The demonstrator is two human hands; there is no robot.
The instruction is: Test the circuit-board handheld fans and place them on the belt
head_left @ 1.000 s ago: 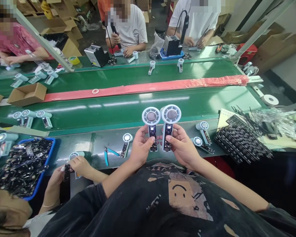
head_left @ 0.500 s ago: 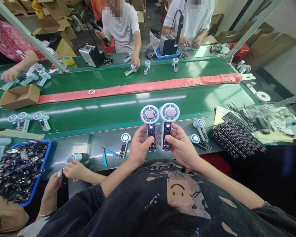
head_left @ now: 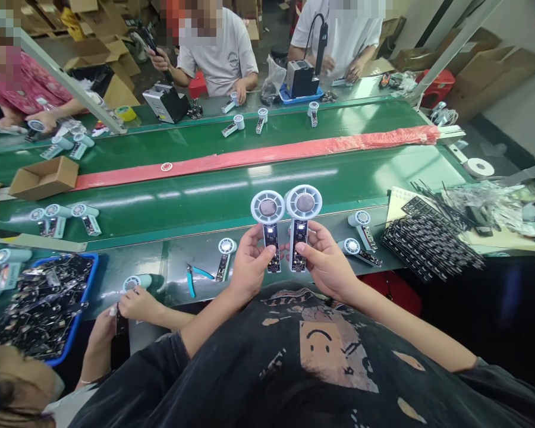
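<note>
Two light-blue handheld fans with bare circuit boards in their handles are held upright side by side before me. My left hand [head_left: 255, 261] is closed around the handle of the left fan [head_left: 267, 207], thumb on the board. Around the right fan [head_left: 304, 203] my right hand [head_left: 323, 255] is closed the same way. A small light shows on each board. On the bench left of my hands lie another fan [head_left: 226, 246] and turquoise-handled cutters [head_left: 197, 278]. Two more fans, one upper [head_left: 362, 219] and one lower [head_left: 352, 246], rest to the right.
A blue tray [head_left: 93, 273] full of circuit boards stands at left, near a co-worker's hands [head_left: 138, 306]. Stacked black board panels [head_left: 428, 244] lie at right. Beyond runs a green conveyor [head_left: 196, 193] with a red strip [head_left: 249, 157], a cardboard box [head_left: 44, 178] and several fans. Co-workers sit opposite.
Both fans stay in my hands, nearly unmoved. Across the belt, a co-worker's hand has left one fan and moved back to another; the black tool in their other hand is raised.
</note>
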